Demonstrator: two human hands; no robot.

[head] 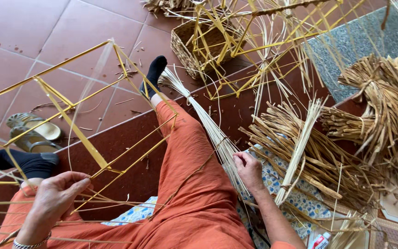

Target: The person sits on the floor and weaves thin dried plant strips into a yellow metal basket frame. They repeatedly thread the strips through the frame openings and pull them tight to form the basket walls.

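The left hand (58, 196) pinches thin pale straw strands at the corner of an open yellow strip frame (77, 122), fingers closed on them, while the right hand (249, 169) closes around a strand in a tied bundle of pale split fibres (210, 127) lying along the orange-trousered leg (187, 184). The step in hand looks like drawing a fresh strand for weaving onto the frame; the next move seems to call for freeing one fibre cleanly without disturbing the tie. To the right lie heaps of tan dried leaves (383, 115). Farther off stand a small woven basket (194, 44) and more yellow frames (272, 41).
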